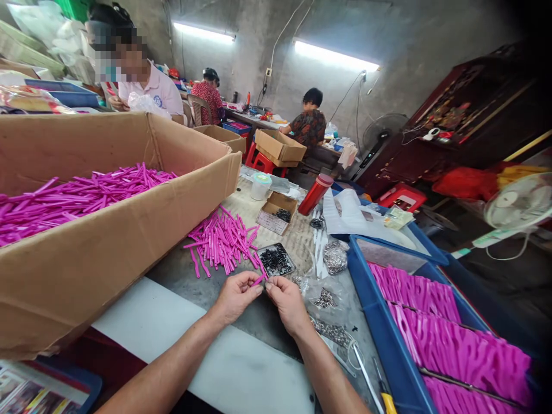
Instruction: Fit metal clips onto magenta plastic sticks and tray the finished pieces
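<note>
My left hand point(235, 296) pinches a thin pink plastic stick point(259, 280) above the grey table. My right hand point(287, 302) is closed right beside it, fingertips meeting the stick's end; what it grips is too small to name. Just beyond my fingers sits a small tray of black metal clips point(276, 260). A loose pile of pink sticks point(222, 238) lies on the table past my left hand.
A big cardboard box point(107, 241) of pink sticks fills the left. A blue crate point(388, 339) holds stacked pink pieces at right. Bags of silver parts point(335, 257), a small carton point(276, 213), a red bottle point(314, 194) and a fan point(517, 207) stand around. Other people work at far tables.
</note>
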`<state>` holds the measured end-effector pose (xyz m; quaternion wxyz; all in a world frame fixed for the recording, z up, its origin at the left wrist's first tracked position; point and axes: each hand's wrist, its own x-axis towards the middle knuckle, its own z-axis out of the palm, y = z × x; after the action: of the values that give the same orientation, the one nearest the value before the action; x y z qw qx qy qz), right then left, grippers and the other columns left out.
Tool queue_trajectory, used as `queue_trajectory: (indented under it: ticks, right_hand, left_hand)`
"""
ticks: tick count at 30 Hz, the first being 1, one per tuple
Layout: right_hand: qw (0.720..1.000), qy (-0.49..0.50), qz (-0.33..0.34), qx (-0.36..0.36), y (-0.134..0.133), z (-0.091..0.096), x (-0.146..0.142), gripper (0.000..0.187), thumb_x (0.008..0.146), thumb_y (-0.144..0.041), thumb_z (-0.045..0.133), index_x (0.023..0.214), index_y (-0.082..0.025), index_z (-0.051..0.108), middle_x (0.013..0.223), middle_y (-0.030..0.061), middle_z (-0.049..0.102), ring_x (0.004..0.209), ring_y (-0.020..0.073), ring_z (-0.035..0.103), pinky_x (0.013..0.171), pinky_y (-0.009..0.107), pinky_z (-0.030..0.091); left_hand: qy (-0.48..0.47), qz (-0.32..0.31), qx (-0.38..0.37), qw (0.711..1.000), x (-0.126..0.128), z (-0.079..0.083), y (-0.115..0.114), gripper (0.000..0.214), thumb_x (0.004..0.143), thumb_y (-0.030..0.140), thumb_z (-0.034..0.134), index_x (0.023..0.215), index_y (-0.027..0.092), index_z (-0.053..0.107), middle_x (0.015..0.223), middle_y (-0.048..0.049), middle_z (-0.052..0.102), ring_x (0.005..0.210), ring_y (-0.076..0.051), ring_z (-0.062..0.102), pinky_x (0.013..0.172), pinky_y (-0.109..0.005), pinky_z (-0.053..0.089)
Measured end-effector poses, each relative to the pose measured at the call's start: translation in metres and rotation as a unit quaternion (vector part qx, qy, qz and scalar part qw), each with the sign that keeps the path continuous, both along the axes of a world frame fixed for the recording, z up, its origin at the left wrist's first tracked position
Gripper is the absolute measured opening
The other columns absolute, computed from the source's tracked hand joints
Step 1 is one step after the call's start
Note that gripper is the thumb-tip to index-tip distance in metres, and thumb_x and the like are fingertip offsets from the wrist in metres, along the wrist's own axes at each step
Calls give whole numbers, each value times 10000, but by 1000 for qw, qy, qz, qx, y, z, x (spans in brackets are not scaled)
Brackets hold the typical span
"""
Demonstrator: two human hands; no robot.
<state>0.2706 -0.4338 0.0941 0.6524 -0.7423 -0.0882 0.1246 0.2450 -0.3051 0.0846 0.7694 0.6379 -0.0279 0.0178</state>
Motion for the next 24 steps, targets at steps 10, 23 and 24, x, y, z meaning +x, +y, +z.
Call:
queue_trajectory:
  ticks: [10, 23, 24]
  right_hand:
    - [998, -39, -8, -41, 4, -3, -7, 151, 678, -282, 477, 624, -146, 514, 552, -33, 421, 540, 109, 363, 515, 221, 297]
    - [988, 114, 2, 109, 4, -1, -14, 242, 672, -370, 522, 623, -142, 456, 509, -58, 392, 411, 50, 262, 410, 198, 161]
    - [984, 127, 3, 124, 4, -1, -14, 245, 665, -370, 535, 627, -141, 456, 510, -57, 401, 404, 46, 263, 408, 198, 154]
  left_hand:
    - [35, 1, -45, 998, 1, 3, -1, 179, 581, 226, 603, 707, 114, 543, 573, 38, 468, 480, -56, 393, 426, -159, 308]
    - [65, -18, -70, 995, 1, 2, 1, 271, 579, 278, 641, 753, 115, 512, 549, 48, 468, 404, -27, 361, 357, -140, 253]
    - [64, -21, -73, 995, 1, 3, 1, 272, 578, 278, 645, 752, 114, 516, 551, 47, 472, 408, -28, 365, 359, -139, 257]
